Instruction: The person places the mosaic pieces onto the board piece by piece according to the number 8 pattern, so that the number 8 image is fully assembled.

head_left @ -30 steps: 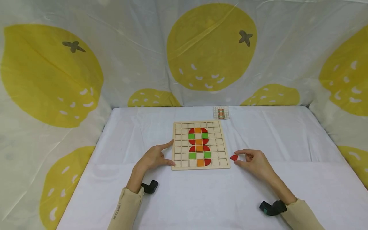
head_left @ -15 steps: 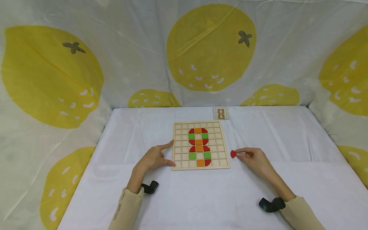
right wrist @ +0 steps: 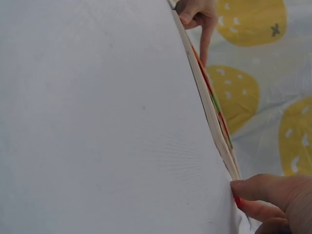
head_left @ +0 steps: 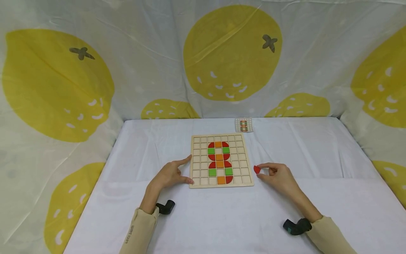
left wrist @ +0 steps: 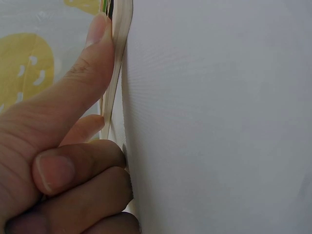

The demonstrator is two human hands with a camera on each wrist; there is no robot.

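My right hand [head_left: 279, 176] pinches a red quarter-circle tile [head_left: 257, 169] between thumb and forefinger, just off the right edge of the board. In the right wrist view a sliver of that red tile [right wrist: 237, 201] shows below the thumb. The square wooden grid board [head_left: 241, 165] lies flat, with red, orange and green tiles forming a figure eight near its middle. Against its left edge rests my left hand [head_left: 169, 174], thumb on the near corner and forefinger stretched farther up. The left wrist view shows the other fingers [left wrist: 83, 168] curled beside the board.
Behind the board lies a small pattern card [head_left: 243, 125] printed with a similar figure. A white cloth [head_left: 222, 218] covers the table. Lemon-print fabric [head_left: 152, 70] hangs at the back and sides.
The red tile has turned in my right fingers and shifted slightly left and away from me, nearer the board. My left hand and the board stay put.
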